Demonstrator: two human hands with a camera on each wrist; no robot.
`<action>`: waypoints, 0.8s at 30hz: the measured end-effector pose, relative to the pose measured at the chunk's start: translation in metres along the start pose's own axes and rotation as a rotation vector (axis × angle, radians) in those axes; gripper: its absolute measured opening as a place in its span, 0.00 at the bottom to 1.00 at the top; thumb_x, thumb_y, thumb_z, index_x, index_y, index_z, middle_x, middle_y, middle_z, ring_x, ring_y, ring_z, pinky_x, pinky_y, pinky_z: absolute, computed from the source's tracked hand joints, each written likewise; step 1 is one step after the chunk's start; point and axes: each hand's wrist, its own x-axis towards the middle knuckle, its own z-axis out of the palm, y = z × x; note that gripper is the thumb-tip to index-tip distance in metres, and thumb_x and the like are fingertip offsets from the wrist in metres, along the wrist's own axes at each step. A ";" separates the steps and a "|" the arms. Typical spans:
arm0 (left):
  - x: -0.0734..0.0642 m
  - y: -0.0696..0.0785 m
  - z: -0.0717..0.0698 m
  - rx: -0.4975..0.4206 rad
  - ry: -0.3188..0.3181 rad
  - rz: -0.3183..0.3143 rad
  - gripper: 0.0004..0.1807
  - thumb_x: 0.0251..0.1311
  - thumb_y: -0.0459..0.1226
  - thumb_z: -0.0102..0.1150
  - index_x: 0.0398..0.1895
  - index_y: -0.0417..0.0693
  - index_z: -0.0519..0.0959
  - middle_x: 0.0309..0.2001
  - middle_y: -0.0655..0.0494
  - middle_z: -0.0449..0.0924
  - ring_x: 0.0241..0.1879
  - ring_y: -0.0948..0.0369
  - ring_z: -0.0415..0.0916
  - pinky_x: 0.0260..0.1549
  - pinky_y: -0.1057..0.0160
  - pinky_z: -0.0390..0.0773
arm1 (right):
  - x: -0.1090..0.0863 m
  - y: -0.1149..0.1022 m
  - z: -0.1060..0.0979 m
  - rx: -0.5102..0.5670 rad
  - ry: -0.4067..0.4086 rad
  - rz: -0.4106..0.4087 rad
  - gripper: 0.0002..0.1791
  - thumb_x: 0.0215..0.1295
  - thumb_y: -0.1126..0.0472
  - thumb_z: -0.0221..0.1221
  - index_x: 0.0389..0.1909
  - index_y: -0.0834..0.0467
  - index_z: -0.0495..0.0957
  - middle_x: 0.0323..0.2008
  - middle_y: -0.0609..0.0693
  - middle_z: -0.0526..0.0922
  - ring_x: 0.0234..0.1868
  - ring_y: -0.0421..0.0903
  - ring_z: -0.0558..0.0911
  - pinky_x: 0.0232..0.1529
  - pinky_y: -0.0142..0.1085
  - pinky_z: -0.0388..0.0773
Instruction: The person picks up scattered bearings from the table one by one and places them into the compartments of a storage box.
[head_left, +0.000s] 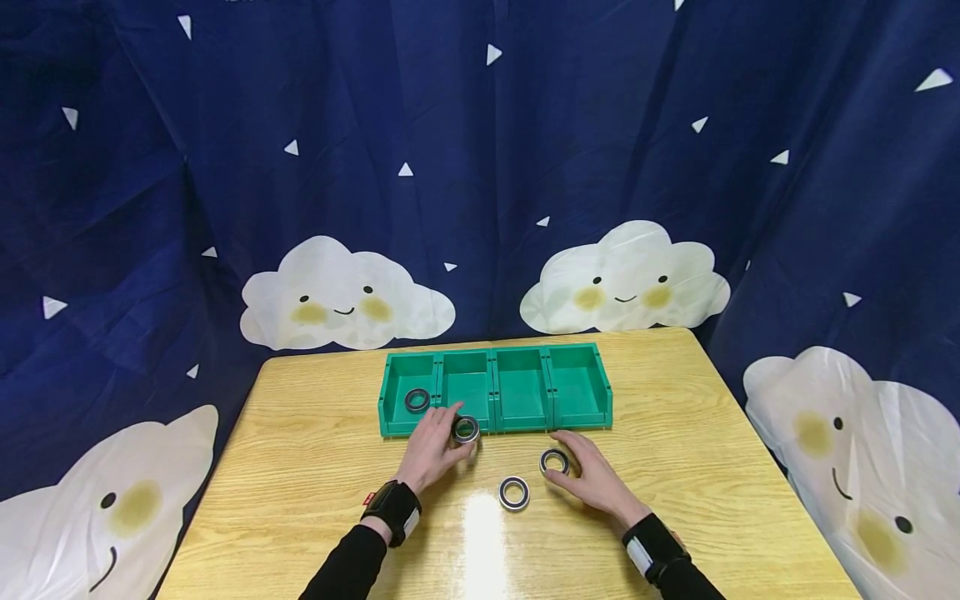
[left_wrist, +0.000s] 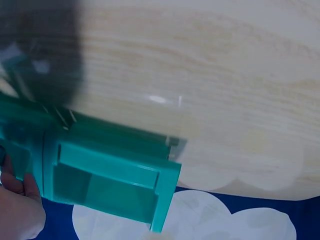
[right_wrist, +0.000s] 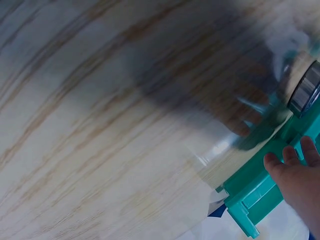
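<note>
Probable placing step: left hand point(head_left: 429, 447) pinched a ring point(head_left: 467, 440) at the tray point(head_left: 582, 423) front edge; lowering inside seemed called for. Right hand point(head_left: 592, 477) curved around second ring point(head_left: 543, 461), grip unclear.

A dark blue curtain point(head_left: 450, 108) with white triangles point(head_left: 492, 55) hangs behind the far edge of the pale wood bench point(head_left: 300, 467) and along its sides. Smiling clouds point(head_left: 626, 279) show near both far corners and beside the side edges; a bright glare point(head_left: 483, 542) lies toward the near edge
</note>
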 end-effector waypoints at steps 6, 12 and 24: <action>0.007 -0.001 -0.005 0.015 0.009 -0.011 0.39 0.47 0.48 0.68 0.63 0.44 0.66 0.45 0.50 0.76 0.45 0.55 0.69 0.43 0.56 0.73 | 0.000 0.000 -0.003 0.008 -0.018 0.017 0.35 0.52 0.51 0.66 0.60 0.60 0.69 0.59 0.57 0.69 0.62 0.56 0.65 0.60 0.53 0.60; 0.014 -0.002 -0.010 0.018 0.033 0.000 0.39 0.47 0.47 0.68 0.63 0.43 0.66 0.43 0.50 0.76 0.43 0.54 0.69 0.40 0.56 0.72 | 0.000 0.001 -0.005 0.025 -0.025 0.023 0.35 0.51 0.51 0.67 0.60 0.59 0.69 0.59 0.58 0.69 0.62 0.55 0.64 0.61 0.51 0.60; 0.022 -0.007 -0.014 -0.004 0.073 0.005 0.40 0.47 0.48 0.68 0.63 0.42 0.67 0.46 0.49 0.76 0.44 0.54 0.70 0.41 0.56 0.73 | -0.001 0.001 -0.006 0.031 -0.039 0.045 0.36 0.52 0.50 0.66 0.61 0.58 0.68 0.60 0.56 0.69 0.63 0.54 0.63 0.61 0.52 0.60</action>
